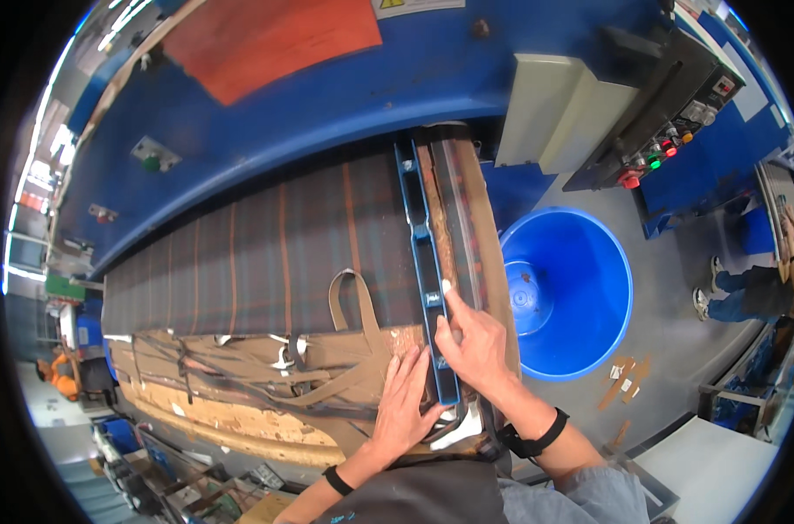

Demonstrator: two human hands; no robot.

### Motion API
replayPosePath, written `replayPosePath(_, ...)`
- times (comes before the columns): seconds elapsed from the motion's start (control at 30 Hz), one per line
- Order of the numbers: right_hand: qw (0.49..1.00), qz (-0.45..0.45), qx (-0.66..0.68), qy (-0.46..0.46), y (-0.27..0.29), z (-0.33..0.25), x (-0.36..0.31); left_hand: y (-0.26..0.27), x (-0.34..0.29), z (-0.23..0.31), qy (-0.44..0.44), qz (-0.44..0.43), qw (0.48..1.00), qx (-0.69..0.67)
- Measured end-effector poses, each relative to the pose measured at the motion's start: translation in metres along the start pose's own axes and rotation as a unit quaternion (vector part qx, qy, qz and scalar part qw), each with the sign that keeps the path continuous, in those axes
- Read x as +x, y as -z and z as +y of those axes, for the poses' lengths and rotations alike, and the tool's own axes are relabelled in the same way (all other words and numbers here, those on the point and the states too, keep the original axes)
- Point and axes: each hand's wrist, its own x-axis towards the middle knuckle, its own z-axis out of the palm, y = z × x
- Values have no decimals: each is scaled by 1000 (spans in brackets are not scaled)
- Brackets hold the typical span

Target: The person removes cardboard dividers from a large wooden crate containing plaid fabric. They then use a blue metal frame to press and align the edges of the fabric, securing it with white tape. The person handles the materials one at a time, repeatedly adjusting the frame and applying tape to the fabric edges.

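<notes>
A long, narrow blue metal cutting die (428,262) with open compartments lies lengthwise on dark plaid fabric (266,236) with orange stripes. My left hand (403,406) is flat, fingers stretched beside the die's near left edge, thumb close to its near end. My right hand (476,345) grips the die's right side, thumb against its edge and index finger extended along it; the other fingers are curled and partly hidden. Right of the die runs a worn brown strip (441,210). Brown strap-like offcuts (353,306) loop over the fabric's near edge, left of my hands.
The blue machine body (318,113) spans the far side. A control box (659,131) with coloured buttons is at upper right. A large blue bin (589,288) stands right of the table, with scraps (626,380) on the floor nearby. Another person (746,293) stands at far right.
</notes>
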Motion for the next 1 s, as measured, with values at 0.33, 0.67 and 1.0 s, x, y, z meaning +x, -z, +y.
replayPosePath(0.33,1000,-3,-15,7,4,-6,3,1,-1,1,1,-23,1000,11)
replayPosePath(0.67,999,0,-36,19,-4,4,-1,6,1,0,5,-28,1000,-13)
replayPosePath(1.0,999,-23,-23,-8,-5,2,-7,48,-75,-12,-5,193,978,79)
